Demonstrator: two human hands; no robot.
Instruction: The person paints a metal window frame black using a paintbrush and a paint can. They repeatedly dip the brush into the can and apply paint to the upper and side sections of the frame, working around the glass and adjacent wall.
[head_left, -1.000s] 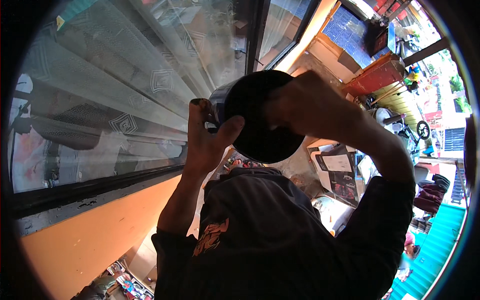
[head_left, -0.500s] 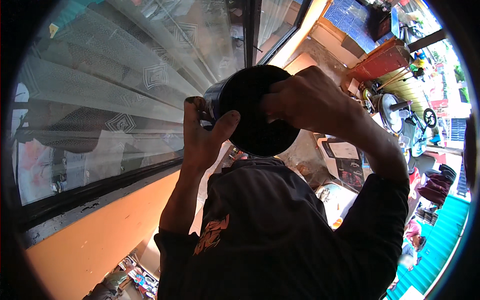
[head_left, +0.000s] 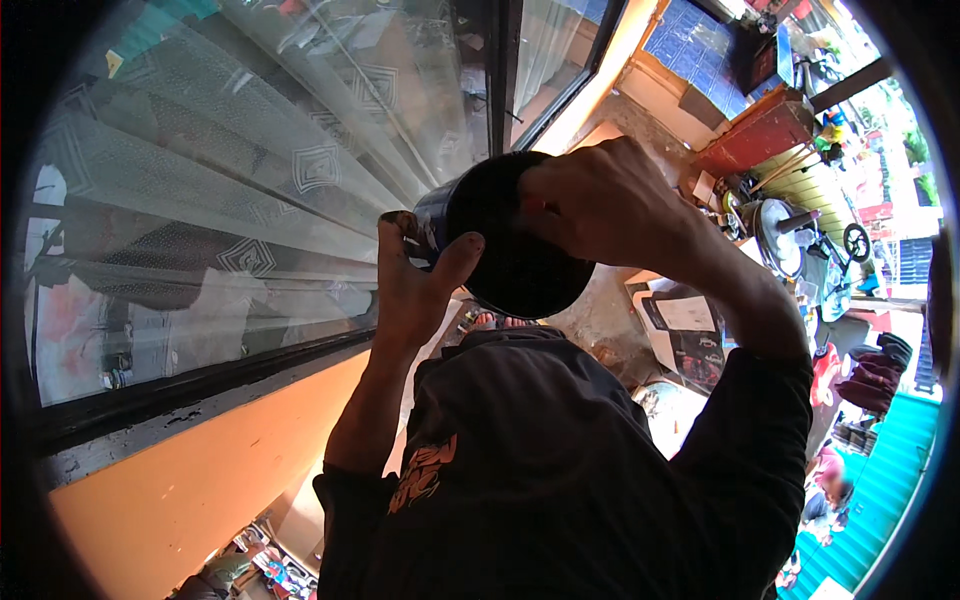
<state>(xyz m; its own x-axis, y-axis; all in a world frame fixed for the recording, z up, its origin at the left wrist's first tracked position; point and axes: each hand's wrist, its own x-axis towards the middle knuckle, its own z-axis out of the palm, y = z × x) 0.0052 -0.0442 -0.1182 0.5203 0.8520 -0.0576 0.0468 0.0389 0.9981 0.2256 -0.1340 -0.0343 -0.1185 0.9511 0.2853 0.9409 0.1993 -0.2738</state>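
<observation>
A round, deep container (head_left: 522,272) with a black inside and a dark bluish outer wall is held up in front of me, tilted so that its mouth faces me. My left hand (head_left: 412,292) grips its left side, thumb over the rim and fingers round the outer wall. Across the right part of the mouth reaches my right hand (head_left: 612,205), its fingers curled together and dipping inside. Shadow hides the fingertips and anything they hold. What lies in the container is too dark to make out.
On the left a large window (head_left: 250,180) with patterned curtains sits above an orange wall (head_left: 210,440). A printed box (head_left: 685,320) stands on the floor to the right, with a red cabinet (head_left: 755,130) farther off. One person (head_left: 828,490) is at the far right by a teal wall (head_left: 895,450).
The container has dropped slightly in view. My right hand has shifted a little up and left along its mouth; my left hand keeps its grip.
</observation>
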